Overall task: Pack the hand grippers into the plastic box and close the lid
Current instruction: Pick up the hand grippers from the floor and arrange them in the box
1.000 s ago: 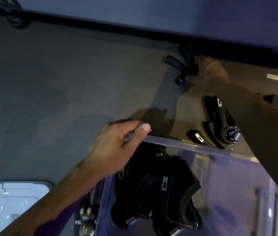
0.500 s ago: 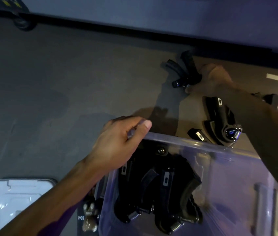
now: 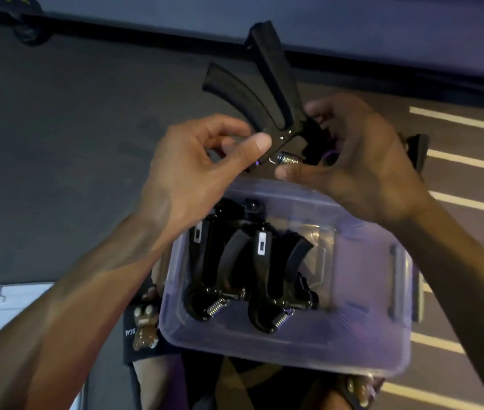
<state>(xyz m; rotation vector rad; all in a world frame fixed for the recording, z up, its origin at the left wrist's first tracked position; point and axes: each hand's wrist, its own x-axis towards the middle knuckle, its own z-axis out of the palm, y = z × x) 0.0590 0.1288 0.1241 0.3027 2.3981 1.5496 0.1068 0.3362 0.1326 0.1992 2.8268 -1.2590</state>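
Note:
A black hand gripper [image 3: 267,87] with a metal spring is held up above the far rim of the clear plastic box [image 3: 362,294], handles pointing away from me. My right hand [image 3: 359,161] grips its spring end. My left hand [image 3: 196,170] pinches the same end with thumb and fingers. Two more black hand grippers [image 3: 205,267] [image 3: 273,276] lie side by side inside the box. Another gripper [image 3: 418,149] on the floor is mostly hidden behind my right hand.
The box's white lid [image 3: 7,309] lies on the floor at the lower left. A dark wall base [image 3: 146,25] runs across the top. White floor lines [image 3: 468,161] are at the right. My slippered feet [image 3: 143,327] are under the box's near edge.
My right hand lifted a gripper from the far floor and brought it over the box. My left hand let go of the box rim and took hold of that gripper too.

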